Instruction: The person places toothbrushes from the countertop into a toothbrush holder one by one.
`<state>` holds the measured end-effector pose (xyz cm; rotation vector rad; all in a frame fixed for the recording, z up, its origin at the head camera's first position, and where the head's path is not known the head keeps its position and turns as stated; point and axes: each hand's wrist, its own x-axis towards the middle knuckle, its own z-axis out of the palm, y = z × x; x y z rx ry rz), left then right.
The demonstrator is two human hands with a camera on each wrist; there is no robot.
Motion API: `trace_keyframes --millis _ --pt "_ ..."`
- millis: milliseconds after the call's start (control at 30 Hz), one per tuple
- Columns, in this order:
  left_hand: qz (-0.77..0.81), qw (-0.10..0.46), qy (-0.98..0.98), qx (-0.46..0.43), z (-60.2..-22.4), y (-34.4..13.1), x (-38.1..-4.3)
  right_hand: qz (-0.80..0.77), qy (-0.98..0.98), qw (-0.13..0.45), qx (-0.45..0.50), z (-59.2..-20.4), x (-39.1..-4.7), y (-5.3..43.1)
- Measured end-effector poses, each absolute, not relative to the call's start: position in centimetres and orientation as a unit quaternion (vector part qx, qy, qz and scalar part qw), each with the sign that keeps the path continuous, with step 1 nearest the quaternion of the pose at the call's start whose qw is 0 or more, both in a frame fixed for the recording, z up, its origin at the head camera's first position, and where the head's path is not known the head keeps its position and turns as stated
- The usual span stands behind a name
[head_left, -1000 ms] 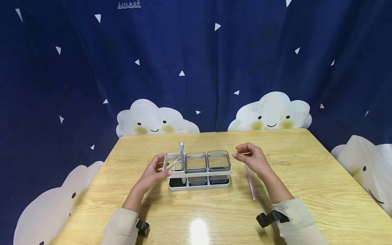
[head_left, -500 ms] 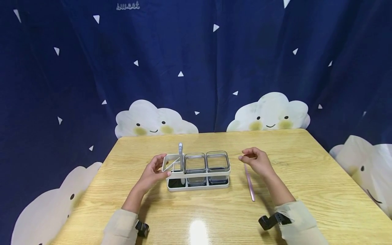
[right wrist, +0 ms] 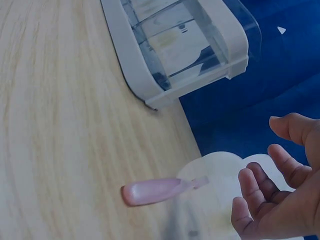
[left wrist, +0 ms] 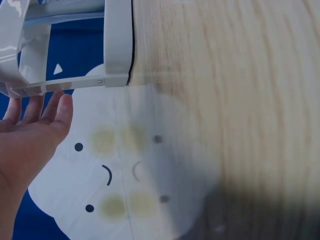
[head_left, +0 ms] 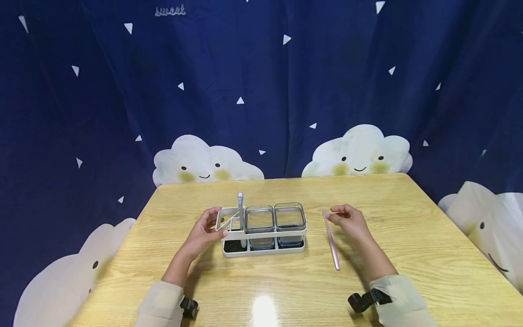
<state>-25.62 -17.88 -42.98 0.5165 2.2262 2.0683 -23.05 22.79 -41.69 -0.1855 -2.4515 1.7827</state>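
Note:
A white toothbrush holder [head_left: 261, 235] stands on the table with two clear cups [head_left: 259, 219] in its middle and right bays. A grey toothbrush [head_left: 240, 213] is upright in the left section. My left hand [head_left: 204, 230] holds the holder's left end, thumb at the front, fingers behind; the left wrist view shows the fingertips against that end. To the right of the holder lies a pink toothbrush [head_left: 332, 243], head pointing away from me. My right hand [head_left: 350, 220] hovers beside its head, fingers loosely bent and holding nothing, as the right wrist view confirms.
The wooden table [head_left: 229, 290] reaches back to a dark blue curtain [head_left: 220, 68] printed with white triangles and clouds. Black cameras are strapped to both wrists, such as the right wrist camera [head_left: 359, 302].
My right hand has moved right, away from the holder, to beside the pink toothbrush's head, which now shows more fully. The left hand and the holder stay in place.

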Motion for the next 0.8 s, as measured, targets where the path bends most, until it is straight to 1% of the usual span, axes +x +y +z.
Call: trace_keyframes --millis 167,467,800 --pt "0.673 0.03 0.72 0.169 -43.0 -17.9 -25.5 0.594 -0.8 0.031 -0.073 -42.3 -22.9 23.2" --pt "0.67 0.032 0.722 0.17 -42.9 -17.9 -25.5 0.58 -0.808 0.011 -0.103 -43.3 -22.9 23.6" --pt "0.67 0.033 0.723 0.168 -42.9 -17.8 -25.5 0.576 -0.81 0.0 -0.112 -44.7 -23.6 23.7"
